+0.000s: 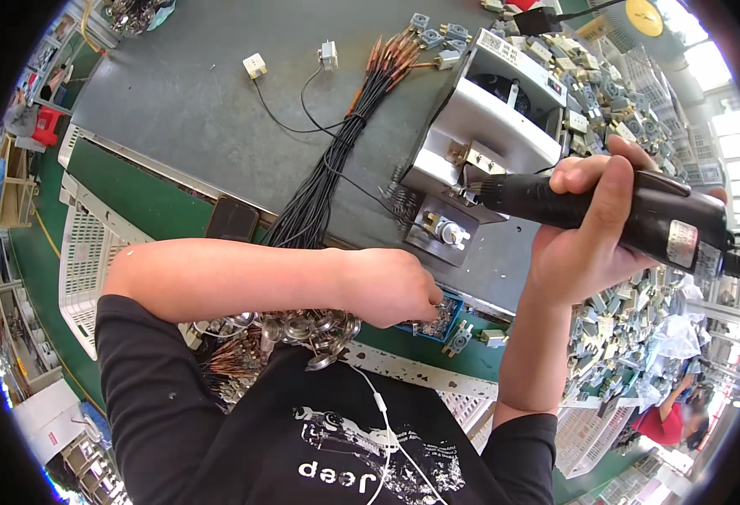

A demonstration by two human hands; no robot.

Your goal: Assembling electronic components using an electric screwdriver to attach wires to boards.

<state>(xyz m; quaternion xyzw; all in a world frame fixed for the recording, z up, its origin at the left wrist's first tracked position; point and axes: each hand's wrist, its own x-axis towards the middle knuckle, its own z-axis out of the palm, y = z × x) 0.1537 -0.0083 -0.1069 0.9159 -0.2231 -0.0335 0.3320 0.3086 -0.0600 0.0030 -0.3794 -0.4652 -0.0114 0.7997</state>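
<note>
My right hand [593,215] is wrapped round a black electric screwdriver [521,200], its cord end at the right. The driver's tip points left, close beside the metal bracket of a silver box-shaped machine [437,151]. Below the tip, a round metal part with a white centre [447,231] sits on a small metal plate fixture at the table edge. My left hand [391,286] reaches across my body, its fingers curled together at a blue tray [447,316] of small metal pieces. What its fingertips hold, if anything, is hidden.
A bundle of black cables with copper-coloured probes [349,139] lies across the grey table [176,93]. Two wired switch-like blocks, a white one [255,66] and a grey one [328,55], lie beyond. Many similar blocks [614,101] heap at right. Round metal parts [311,326] lie near my waist.
</note>
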